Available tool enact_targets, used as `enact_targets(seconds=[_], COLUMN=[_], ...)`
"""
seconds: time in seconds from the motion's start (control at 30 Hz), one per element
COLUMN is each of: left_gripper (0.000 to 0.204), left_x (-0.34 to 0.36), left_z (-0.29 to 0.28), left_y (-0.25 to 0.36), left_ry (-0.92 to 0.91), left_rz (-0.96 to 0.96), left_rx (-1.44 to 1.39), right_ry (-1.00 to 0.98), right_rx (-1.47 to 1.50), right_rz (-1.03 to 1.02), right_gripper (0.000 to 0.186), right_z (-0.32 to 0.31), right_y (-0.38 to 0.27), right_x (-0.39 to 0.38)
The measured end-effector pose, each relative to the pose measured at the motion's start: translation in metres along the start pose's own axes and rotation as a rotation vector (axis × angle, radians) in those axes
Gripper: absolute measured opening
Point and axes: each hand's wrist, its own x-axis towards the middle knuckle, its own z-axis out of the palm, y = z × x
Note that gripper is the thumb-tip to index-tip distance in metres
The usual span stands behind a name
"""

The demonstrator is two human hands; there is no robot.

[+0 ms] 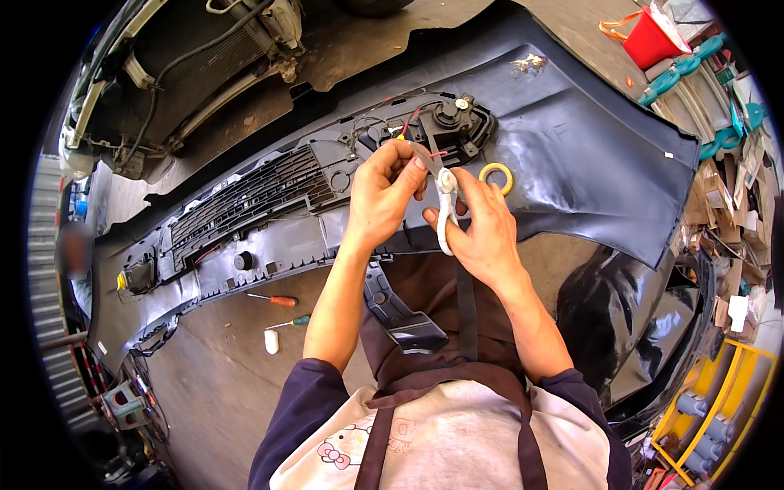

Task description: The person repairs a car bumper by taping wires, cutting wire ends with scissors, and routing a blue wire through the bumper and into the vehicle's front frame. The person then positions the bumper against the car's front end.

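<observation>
My left hand point(382, 192) is closed in a pinch at the scissor blades, on what looks like a thin red wire point(438, 153). My right hand point(482, 229) grips white-handled scissors point(446, 208), their blades pointing up between both hands. Beneath lies a large black bumper point(592, 163) with a slatted grille point(237, 208), wiring and a round housing point(447, 114) at its upper right. A yellow tape roll point(508, 184) sits on it just right of my right hand. A loose black plastic piece point(392, 306) hangs below the bumper beside my left forearm.
A car's front end point(188, 82) fills the upper left, with a partly visible person point(77, 282) below it. Two screwdrivers point(282, 301) point(300, 320) and a white object point(271, 341) lie on the floor. Right are a red bucket point(657, 41), cardboard point(710, 196), another dark panel point(621, 318) and a yellow rack point(710, 408).
</observation>
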Motion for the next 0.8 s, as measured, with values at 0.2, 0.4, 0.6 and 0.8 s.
enact_targets(seconds=[0.2, 0.4, 0.6, 0.8], left_gripper=[0.019, 0.019, 0.018, 0.018], left_x=[-0.002, -0.001, 0.000, 0.001], left_z=[-0.008, -0.012, -0.013, -0.008], left_y=[-0.001, 0.003, 0.009, 0.014], left_ry=[-0.043, -0.067, -0.096, -0.049], left_rz=[-0.046, -0.051, -0.045, -0.077], left_rx=[-0.039, -0.068, 0.049, 0.111], right_ry=[-0.043, -0.081, -0.056, -0.070], right_rx=[0.036, 0.024, 0.082, 0.100], right_rz=[-0.011, -0.036, -0.010, -0.011], right_gripper=[0.050, 0.050, 0.048, 0.051], right_z=[0.002, 0.002, 0.005, 0.004], right_y=[0.003, 0.004, 0.005, 0.003], right_x=[0.001, 0.002, 0.000, 0.002])
